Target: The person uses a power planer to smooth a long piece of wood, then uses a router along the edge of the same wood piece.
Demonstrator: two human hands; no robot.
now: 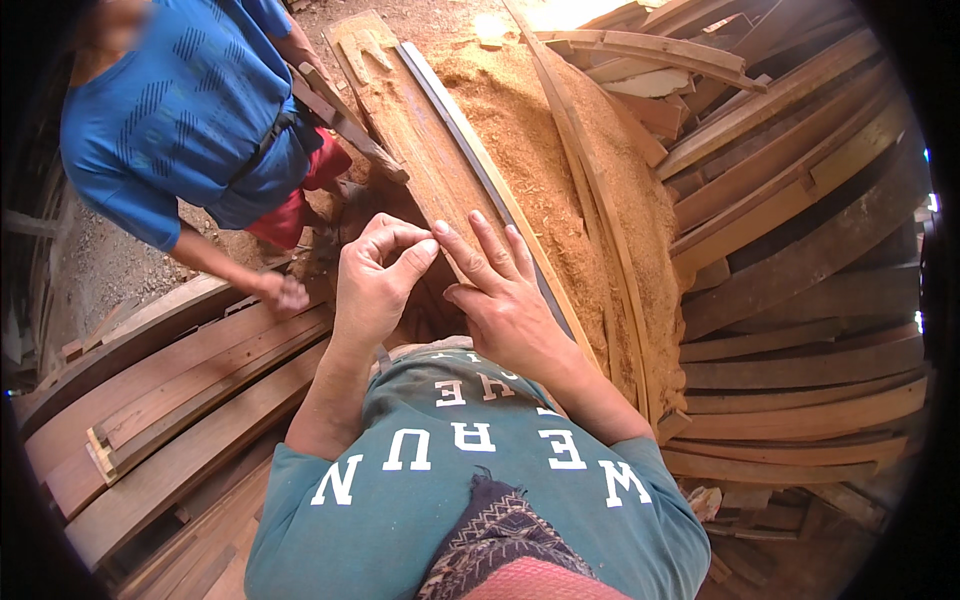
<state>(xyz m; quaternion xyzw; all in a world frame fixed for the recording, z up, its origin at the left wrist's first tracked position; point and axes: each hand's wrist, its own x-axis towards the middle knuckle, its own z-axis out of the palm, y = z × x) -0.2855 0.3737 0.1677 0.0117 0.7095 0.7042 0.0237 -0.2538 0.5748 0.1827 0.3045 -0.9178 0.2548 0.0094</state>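
Note:
My left hand is held up in front of my body, thumb and forefinger pinched together. Its tips meet the forefinger tip of my right hand; whatever lies between them, if anything, is too small to make out. The right hand is open, back upward, with its fingers stretched out and spread. Beneath the hands runs a long wooden workbench plank dusted with sawdust. A straight strip with a dark face and pale wooden edge lies along its right side.
A co-worker in a blue shirt stands at the far left beside a wooden beam. Curved boards are stacked on the left. On the right, a sawdust heap borders a large pile of curved timber.

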